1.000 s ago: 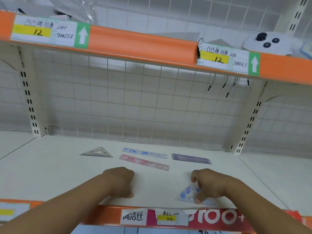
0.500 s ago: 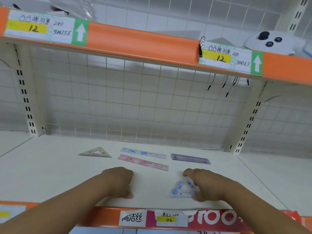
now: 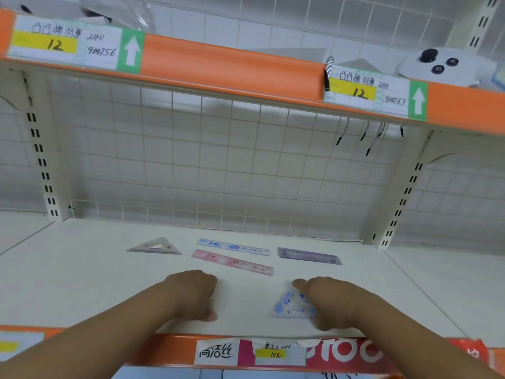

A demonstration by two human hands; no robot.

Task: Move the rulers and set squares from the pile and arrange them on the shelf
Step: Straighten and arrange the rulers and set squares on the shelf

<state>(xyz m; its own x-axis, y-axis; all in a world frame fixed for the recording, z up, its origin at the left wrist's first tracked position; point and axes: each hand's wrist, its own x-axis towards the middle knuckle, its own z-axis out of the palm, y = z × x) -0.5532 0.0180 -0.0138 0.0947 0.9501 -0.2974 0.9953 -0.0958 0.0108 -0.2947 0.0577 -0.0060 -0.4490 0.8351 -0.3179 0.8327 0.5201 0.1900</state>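
Right hand (image 3: 332, 302) laid on blue set square (image 3: 289, 306), fingers on its right edges; square flat on shelf (image 3: 82, 274), near front edge, right of ctr. Pinch vs. plain press: can't tell. Left hand (image 3: 192, 294) curled into loose fist, nothing held, resting on shelf at left. Farther back, L to R: clear set square (image 3: 154, 246), blue ruler (image 3: 233, 247), pink ruler (image 3: 232, 262) just nearer, purple ruler (image 3: 308, 255). All flat, apart.
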